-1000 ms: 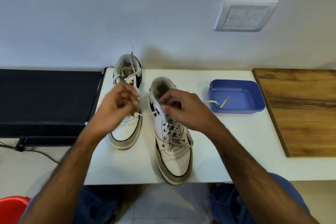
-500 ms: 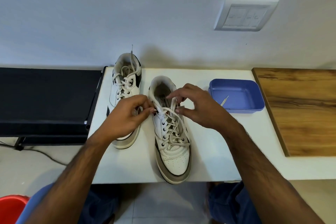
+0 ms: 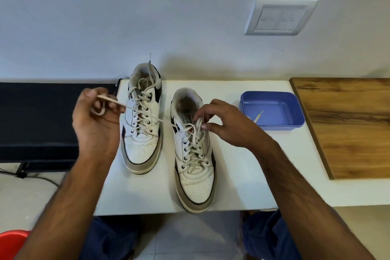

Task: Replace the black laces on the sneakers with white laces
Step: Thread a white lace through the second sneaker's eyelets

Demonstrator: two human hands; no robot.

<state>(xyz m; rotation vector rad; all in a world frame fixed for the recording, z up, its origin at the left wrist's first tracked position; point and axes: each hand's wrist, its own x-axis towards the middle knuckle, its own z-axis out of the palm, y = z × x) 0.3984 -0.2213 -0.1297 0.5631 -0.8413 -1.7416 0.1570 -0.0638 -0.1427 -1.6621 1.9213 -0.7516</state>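
Two white sneakers with black trim stand on the white table, toes toward me, both threaded with white laces. The left sneaker sits farther back. My left hand grips one end of the white lace of the right sneaker and holds it taut out to the left, across the left sneaker. My right hand pinches the lace over the right sneaker's tongue. No black laces are visible.
A blue tray holding a lace tip sits right of the sneakers. A wooden board lies at the far right. A black bench adjoins the table's left edge. A red object is at bottom left.
My left hand has moved from beside the right sneaker's upper eyelets out to the left, drawing the lace end taut. My right hand stays at the tongue.
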